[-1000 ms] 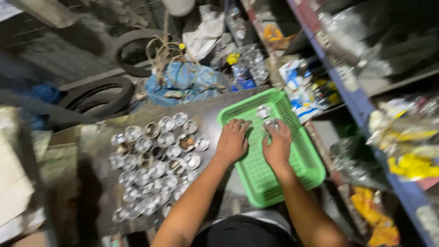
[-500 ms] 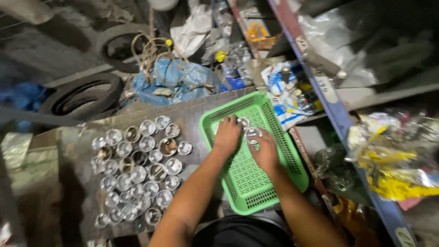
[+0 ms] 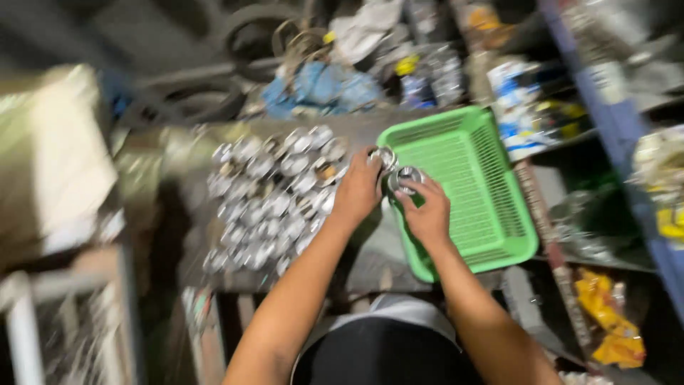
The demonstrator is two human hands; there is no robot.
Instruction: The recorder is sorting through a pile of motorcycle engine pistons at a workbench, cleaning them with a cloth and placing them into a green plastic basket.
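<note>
**Two metal rings held at the basket's near-left corner**

One shiny ring (image 3: pixel 385 157) is pinched in the left hand (image 3: pixel 358 187), another ring (image 3: pixel 405 178) in the right hand (image 3: pixel 427 214). Both are held over the green basket (image 3: pixel 491 207)'s left rim; the ring cluster (image 3: pixel 274 192) lies further left, nearer the left hand.

blue-and-white packet (image 3: pixel 514 80): on shelf just beyond green basket's far right corner | yellow crumpled wrappers (image 3: pixel 609 324): lower right, on floor by the shelving | yellow packet (image 3: pixel 670 221): right edge, on shelf | blue plastic bag (image 3: pixel 320 85): behind desk, crumpled | all blurred
</note>
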